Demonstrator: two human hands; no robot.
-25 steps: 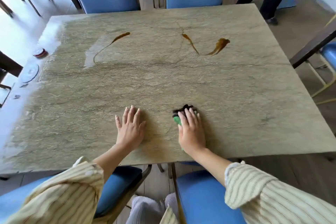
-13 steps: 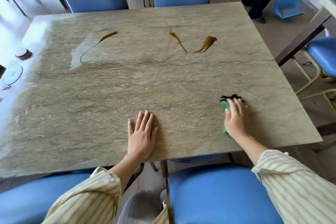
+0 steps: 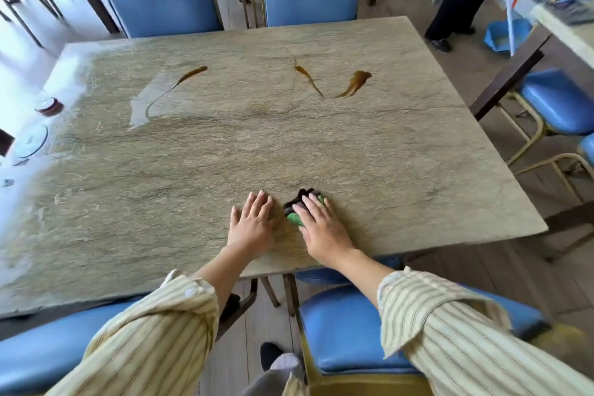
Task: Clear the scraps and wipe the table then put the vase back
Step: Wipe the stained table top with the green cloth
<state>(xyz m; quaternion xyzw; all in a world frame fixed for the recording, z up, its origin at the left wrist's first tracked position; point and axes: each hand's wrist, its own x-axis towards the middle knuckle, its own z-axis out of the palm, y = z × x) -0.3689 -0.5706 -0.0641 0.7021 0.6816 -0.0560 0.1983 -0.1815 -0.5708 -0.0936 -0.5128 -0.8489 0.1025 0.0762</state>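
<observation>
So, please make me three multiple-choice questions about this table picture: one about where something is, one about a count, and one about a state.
1. Where does the cloth lie?
A. under the right hand, near the table's near edge
B. beside the far chairs
C. on the floor

2. How many brown streaks are on the table?
A. one
B. three
C. five

3. How is the left hand?
A. gripping the cloth
B. lifted above the table
C. flat on the table, fingers straight

Answers:
1 A: the right hand presses the green and dark cloth close to the near edge.
2 B: one streak at far left, two more at far right.
3 C: the palm rests on the stone beside the cloth, holding nothing.
</observation>
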